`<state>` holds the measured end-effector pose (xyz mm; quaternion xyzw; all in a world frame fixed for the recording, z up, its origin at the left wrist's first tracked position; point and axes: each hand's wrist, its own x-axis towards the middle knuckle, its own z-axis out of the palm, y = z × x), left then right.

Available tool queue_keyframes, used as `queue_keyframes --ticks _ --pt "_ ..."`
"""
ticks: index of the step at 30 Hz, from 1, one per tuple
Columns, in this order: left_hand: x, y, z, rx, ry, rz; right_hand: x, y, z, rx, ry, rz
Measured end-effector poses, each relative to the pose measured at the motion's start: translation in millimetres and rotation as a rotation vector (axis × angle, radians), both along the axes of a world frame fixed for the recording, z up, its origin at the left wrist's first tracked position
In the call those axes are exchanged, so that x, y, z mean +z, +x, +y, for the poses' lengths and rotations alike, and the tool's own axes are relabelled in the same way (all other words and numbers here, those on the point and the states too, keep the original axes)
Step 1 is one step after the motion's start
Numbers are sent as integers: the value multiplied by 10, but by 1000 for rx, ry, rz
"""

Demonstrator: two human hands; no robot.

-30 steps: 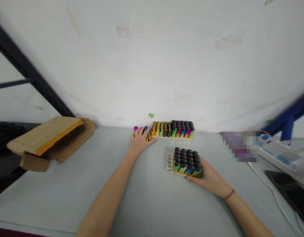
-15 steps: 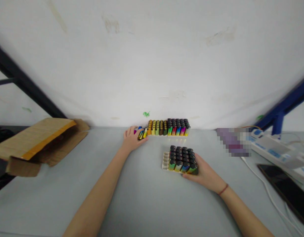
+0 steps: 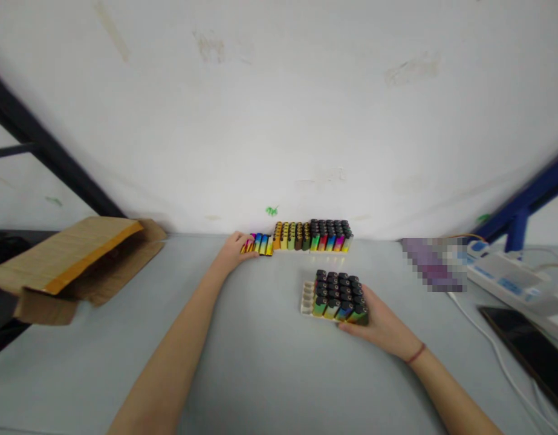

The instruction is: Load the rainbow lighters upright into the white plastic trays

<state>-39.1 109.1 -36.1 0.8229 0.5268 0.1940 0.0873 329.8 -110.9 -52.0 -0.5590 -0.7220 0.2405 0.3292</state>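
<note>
Several shiny coloured lighters (image 3: 263, 244) stand upside down in a row by the wall, black tops downward. My left hand (image 3: 233, 252) is curled round the left end of this row, thumb in front and fingers behind. My right hand (image 3: 373, 317) grips the right side of a pale tray (image 3: 307, 299) above the grey table. Black-topped lighters (image 3: 340, 299) stand upright in it in rows, and its left column of holes is vacant. How far the right fingers reach under the tray is hidden.
Against the wall are yellow-to-brown lighters (image 3: 291, 237) and black-topped multicoloured lighters (image 3: 330, 237) in trays. An open cardboard box (image 3: 74, 254) lies at left. At right are a blurred-out purple item (image 3: 428, 264), a white power strip (image 3: 514, 281), a phone (image 3: 523, 344) and a white cable (image 3: 491, 347).
My left hand has shifted left along the lighters, uncovering more of them; those that looked tilted now stand straighter in the row. The right hand keeps its hold on the tray.
</note>
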Motion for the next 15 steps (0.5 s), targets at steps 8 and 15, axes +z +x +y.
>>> queue_keyframes --ticks 8,15 --pt "6 90 -124 -56 55 63 -6 8 0 5 -12 -9" --pt "220 640 -808 -203 -97 -182 -5 -3 12 11 2 -4"
